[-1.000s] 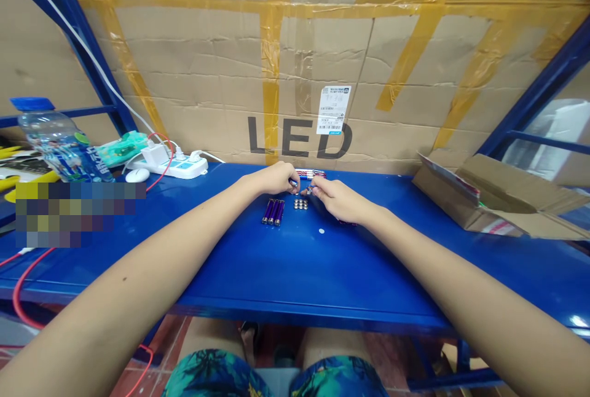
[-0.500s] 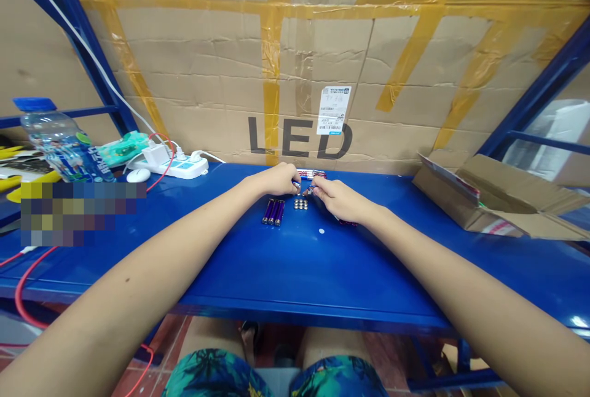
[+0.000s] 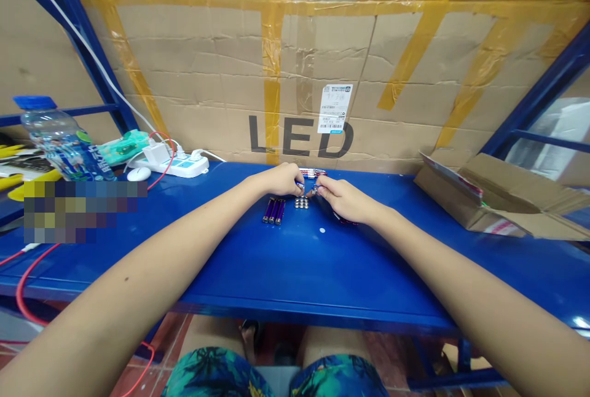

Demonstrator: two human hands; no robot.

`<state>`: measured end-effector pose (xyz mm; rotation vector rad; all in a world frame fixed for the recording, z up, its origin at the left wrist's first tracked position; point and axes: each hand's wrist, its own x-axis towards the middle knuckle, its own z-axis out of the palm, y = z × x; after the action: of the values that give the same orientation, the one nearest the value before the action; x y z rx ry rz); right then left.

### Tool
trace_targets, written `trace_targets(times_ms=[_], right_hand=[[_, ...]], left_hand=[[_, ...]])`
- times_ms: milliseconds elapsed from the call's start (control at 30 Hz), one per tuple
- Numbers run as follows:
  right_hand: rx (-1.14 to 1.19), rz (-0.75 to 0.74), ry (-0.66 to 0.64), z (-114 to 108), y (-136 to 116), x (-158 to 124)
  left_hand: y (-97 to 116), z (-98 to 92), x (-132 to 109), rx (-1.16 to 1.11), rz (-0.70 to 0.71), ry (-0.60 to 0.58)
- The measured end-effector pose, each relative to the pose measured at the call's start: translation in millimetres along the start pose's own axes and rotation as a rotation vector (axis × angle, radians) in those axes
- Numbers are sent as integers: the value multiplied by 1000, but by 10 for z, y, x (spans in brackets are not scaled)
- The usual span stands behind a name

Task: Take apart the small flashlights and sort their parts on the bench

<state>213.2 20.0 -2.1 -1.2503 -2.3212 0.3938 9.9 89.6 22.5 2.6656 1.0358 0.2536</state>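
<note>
My left hand [image 3: 284,180] is closed, its fingers pinching a small blue and silver piece [image 3: 300,186]. Across a narrow gap, my right hand [image 3: 340,196] is also closed, gripping a small blue tube with a silver end [image 3: 316,189], mostly hidden by the fingers. Just below and between them sit several small silver button cells [image 3: 302,203] in tidy rows. To their left, 3 purple metallic tubes [image 3: 274,211] with silver ends lie side by side. Red and silver tubes [image 3: 313,172] lie behind the hands. Dark red tubes [image 3: 345,220] show partly beneath my right hand.
A white round spot [image 3: 322,230] marks the blue table [image 3: 295,274]. At left are a power strip [image 3: 184,166], a bottle [image 3: 64,139], a white rounded object [image 3: 139,174] and red cables. An opened carton [image 3: 465,200] is at right; large cardboard [image 3: 207,77] stands behind.
Both hands stay nearly in place, the right shifting very slightly right. More of the blue piece in each hand shows now. The tubes and button cells keep their places on the table.
</note>
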Motion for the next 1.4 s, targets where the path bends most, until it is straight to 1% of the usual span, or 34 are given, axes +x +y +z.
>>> trace_targets(times_ms=[233,700,967,1067,1133,1233,1333,1400], right_hand=[[85,-2,13,9,15,1],[89,-21,29,-5,-14,-9],[84,-17,23,-4,-24,-12],[87,-14,38,-15,-35,-19],[106,-17,78,-29,-65,-36],[125,1,150,-53,-130,-85],[120,30,178,-83,-170,-150],[125,31,169,-108,-165,-188]], left_hand=[[-2,-20,-6,-3,-10,-22],[-16,-26,-6,-10,-55,-46],[-49,-22,-4,-30,-43,-57],[-58,-42,-10,-41,-62,-36],[-51,-75,-19,-64,-72,-20],[-22,-155,-54,-130,-33,27],[-13,-249,-137,-188,23,100],[-42,-306,-225,-172,-23,128]])
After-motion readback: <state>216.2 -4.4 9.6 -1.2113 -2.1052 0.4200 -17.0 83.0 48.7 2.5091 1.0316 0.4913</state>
